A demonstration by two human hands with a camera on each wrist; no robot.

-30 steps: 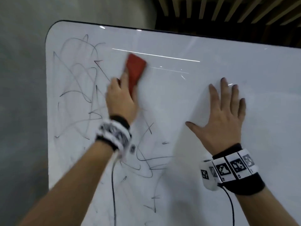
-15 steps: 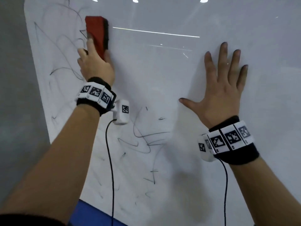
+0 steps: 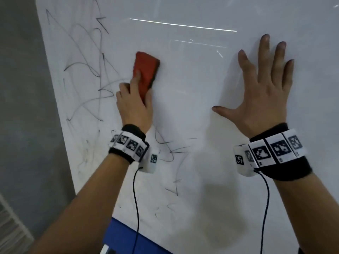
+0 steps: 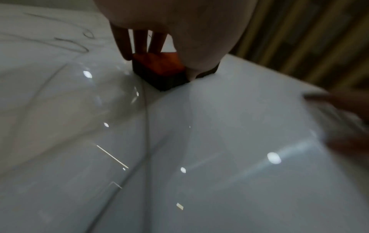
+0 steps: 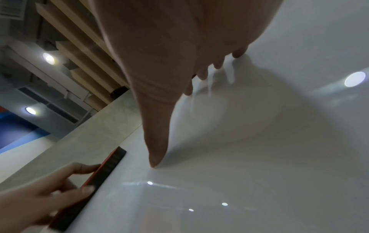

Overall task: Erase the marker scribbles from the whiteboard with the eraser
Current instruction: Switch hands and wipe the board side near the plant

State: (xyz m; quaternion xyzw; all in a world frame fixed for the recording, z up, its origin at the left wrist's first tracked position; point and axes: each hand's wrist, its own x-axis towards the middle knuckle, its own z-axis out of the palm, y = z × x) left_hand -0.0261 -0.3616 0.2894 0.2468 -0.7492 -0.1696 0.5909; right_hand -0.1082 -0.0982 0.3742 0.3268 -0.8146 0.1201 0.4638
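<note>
The left hand [image 3: 134,105] grips the red eraser [image 3: 145,70], index finger laid along its red back, thumb on one side edge and the other fingers on the far edge, and presses its dark felt face flat against the whiteboard [image 3: 192,92]. The eraser sits tilted, its top end leaning toward the right, in the left-centre part of the board. In the left wrist view the eraser [image 4: 159,69] shows as a red block over a dark pad, touching the glossy board surface, with three fingers [image 4: 139,41] coming down onto its far edge. Black marker scribbles [image 3: 86,70] cover the board to the left of the eraser, and more loose lines lie below the left wrist, near the board's lower edge. The board to the right of the eraser looks wiped, with only ceiling light reflections on it. The right hand [image 3: 264,92] lies flat on that wiped part, well apart from the eraser, fingers straight and spread wide, thumb pointing toward the left hand, holding nothing. Both wrists wear black bands [image 3: 277,153] with white square-patterned tags and a thin cable.
</note>
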